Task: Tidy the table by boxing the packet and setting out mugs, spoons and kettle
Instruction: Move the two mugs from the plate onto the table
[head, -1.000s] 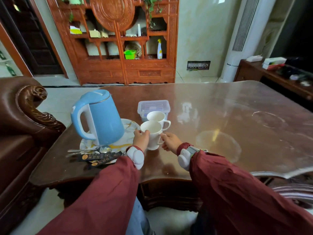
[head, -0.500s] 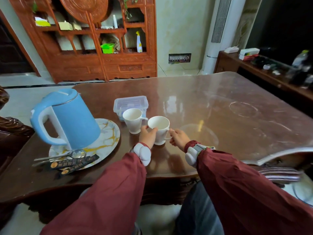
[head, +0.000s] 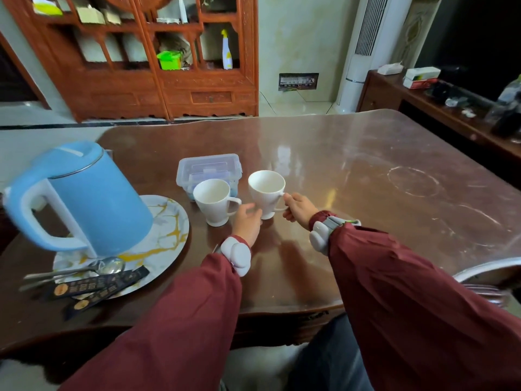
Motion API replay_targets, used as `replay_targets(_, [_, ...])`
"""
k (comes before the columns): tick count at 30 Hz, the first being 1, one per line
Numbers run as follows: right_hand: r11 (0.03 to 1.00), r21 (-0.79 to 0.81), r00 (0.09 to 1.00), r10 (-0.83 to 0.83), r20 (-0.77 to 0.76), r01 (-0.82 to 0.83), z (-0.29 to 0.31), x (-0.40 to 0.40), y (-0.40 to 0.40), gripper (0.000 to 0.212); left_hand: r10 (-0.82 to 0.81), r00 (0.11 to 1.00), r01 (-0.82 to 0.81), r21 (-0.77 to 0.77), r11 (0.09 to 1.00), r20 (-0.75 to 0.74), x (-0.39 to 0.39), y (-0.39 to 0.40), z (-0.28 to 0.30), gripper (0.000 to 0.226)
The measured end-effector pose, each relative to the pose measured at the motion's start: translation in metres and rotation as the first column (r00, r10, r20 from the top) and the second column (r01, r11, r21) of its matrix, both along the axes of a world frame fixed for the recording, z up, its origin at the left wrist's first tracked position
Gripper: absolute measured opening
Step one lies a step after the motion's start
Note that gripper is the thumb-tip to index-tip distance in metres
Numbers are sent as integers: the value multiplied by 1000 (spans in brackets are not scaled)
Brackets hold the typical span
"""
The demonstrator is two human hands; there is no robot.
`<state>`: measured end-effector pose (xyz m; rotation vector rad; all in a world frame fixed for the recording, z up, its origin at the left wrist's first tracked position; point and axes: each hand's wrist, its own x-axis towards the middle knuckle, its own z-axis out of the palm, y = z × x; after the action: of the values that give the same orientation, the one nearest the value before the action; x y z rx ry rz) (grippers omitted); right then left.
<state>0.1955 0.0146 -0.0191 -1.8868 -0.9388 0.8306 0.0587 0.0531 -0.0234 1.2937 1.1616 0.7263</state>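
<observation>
The kettle (head: 84,198) is pale blue with a white handle. Both mugs (head: 214,201) (head: 266,191) are plain white. The plate (head: 166,238) is white marble veined in gold. The sachets (head: 95,286) are black with gold print. The desk (head: 352,170) is glossy reddish brown. The sleeves (head: 394,292) are maroon.

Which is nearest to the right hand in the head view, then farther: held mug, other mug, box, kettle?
From the right hand:
1. Held mug, in its grip by the handle.
2. Other mug, just left.
3. Box, behind the mugs.
4. Kettle, far left on the plate.
</observation>
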Motion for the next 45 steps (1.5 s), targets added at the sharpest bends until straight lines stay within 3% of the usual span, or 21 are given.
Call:
replay_targets(4, [1000,-7,1000,-7,-14,7,5,2,17,33,16,1000,-15,-43,999,18,-4,4,-10,14])
replay_targets(7, [1000,-30,1000,1,-1,-1,0,3,21,33,15,1000,-13,-88,996,23,-9,8,-15,22])
replay_targets(13, [997,-51,998,-63,-22,62,-7,-7,17,28,38,999,-35,-103,994,29,-20,11,-19,16])
replay_targets(16, [968,45,948,-249,200,245,-5,-20,8,38,63,998,-64,-83,994,-14,-28,10,-20,16])
replay_targets(18, [941,178,883,-332,333,286,-2,-31,3,33,146,986,-150,-55,987,-79,-35,13,-21,19])
replay_targets(21, [988,144,919,-107,380,55,0,-55,5,33,346,935,-348,-11,937,-71,-47,18,-18,21])
replay_targets(23, [994,71,940,59,336,-88,-1,-71,13,25,462,887,-462,-13,887,-9,-52,22,-11,24])
replay_targets(25, [988,58,956,125,264,-145,-1,-83,20,27,521,854,-519,-48,853,17,-52,27,-6,33])
replay_targets(29, [988,50,959,132,251,-149,2,-95,35,36,467,884,-466,21,885,-34,-55,45,-3,49])
replay_targets(34, [998,41,977,45,211,-55,0,-100,39,28,409,912,-406,82,910,-31,-57,54,-11,46])
replay_targets(40, [997,77,994,8,105,-16,-5,-116,33,28,269,952,-232,224,946,-147,-58,69,-12,37])
replay_targets(45, [996,88,995,0,101,-9,-4,-131,35,27,234,965,-209,192,959,-117,-55,83,-7,30])
